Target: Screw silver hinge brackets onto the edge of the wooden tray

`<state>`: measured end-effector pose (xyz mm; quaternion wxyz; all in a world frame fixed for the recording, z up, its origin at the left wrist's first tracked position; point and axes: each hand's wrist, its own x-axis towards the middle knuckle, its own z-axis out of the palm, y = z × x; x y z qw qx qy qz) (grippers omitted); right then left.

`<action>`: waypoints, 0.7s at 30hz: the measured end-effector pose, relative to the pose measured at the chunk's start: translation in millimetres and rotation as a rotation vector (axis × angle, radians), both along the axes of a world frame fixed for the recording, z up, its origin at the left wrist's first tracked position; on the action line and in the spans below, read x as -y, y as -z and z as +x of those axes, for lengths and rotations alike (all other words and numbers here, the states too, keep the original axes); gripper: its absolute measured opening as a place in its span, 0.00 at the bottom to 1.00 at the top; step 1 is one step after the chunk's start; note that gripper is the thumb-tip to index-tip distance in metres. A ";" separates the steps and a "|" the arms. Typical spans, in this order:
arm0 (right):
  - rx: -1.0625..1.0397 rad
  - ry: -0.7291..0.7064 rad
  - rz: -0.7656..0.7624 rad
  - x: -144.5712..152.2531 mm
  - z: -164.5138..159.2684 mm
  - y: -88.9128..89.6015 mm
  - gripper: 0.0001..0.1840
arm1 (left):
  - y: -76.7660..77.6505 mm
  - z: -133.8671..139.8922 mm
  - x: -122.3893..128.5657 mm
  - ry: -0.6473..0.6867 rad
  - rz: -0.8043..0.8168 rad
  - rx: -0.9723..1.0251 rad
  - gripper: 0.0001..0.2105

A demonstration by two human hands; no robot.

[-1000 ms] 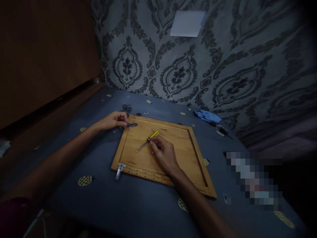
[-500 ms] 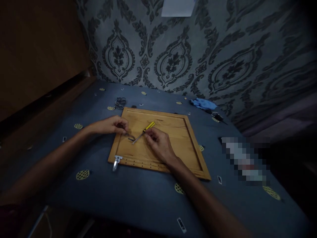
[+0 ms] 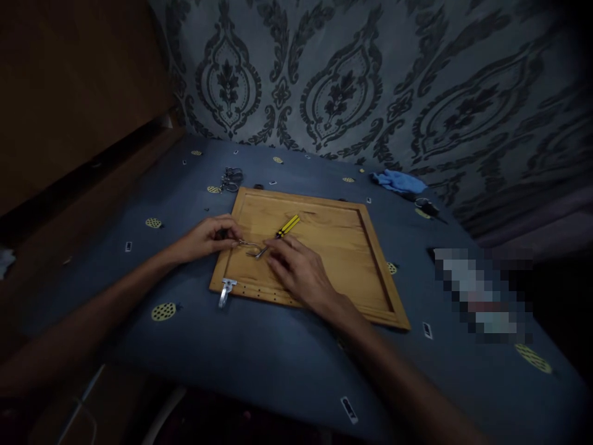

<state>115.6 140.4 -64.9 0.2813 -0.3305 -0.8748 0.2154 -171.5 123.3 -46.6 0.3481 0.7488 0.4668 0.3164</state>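
My left hand (image 3: 210,238) pinches a small curved metal hook (image 3: 252,245) between thumb and fingers over the left part of a framed wooden board (image 3: 324,272). My right hand (image 3: 301,266) has its fingers closed at the shaft of a screwdriver (image 3: 290,225) with a yellow and black handle. The handle slants up and away behind the fingers, and the metal tip points down left beside the hook's curved end. Fingers partly cover the shaft. A shiny metal bracket (image 3: 225,292) sits on the board's near left corner, beside a row of small dark holes.
Several metal hooks (image 3: 231,178) lie beyond the board on the blue patterned cloth (image 3: 259,352). At the back right are a blue cloth (image 3: 399,181) and a dark-handled tool (image 3: 428,207). A blurred-out package (image 3: 477,296) lies right. A patterned wall (image 3: 278,68) stands behind.
The view has shifted slightly. My right fingers have slid left along the screwdriver, closer to the hook in my left hand. The board and bracket stay as they were.
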 end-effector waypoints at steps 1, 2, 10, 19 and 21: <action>0.014 -0.003 0.010 -3.3 -3.1 0.9 0.15 | 1.2 0.5 -0.3 -0.002 0.012 0.000 0.08; 0.024 -0.001 0.020 -7.2 -6.2 2.0 0.13 | 2.2 1.0 -0.7 -0.004 0.025 0.001 0.08; -0.007 0.058 0.068 -26.7 -15.1 5.2 0.14 | 4.2 3.0 -1.1 -0.002 0.075 0.013 0.09; 0.047 -0.162 0.056 1.2 -3.4 -4.8 0.13 | 2.6 5.1 3.5 0.000 0.059 0.037 0.06; 0.060 -0.162 0.041 2.8 -4.0 -5.2 0.13 | 2.5 6.0 4.4 -0.001 0.054 0.037 0.06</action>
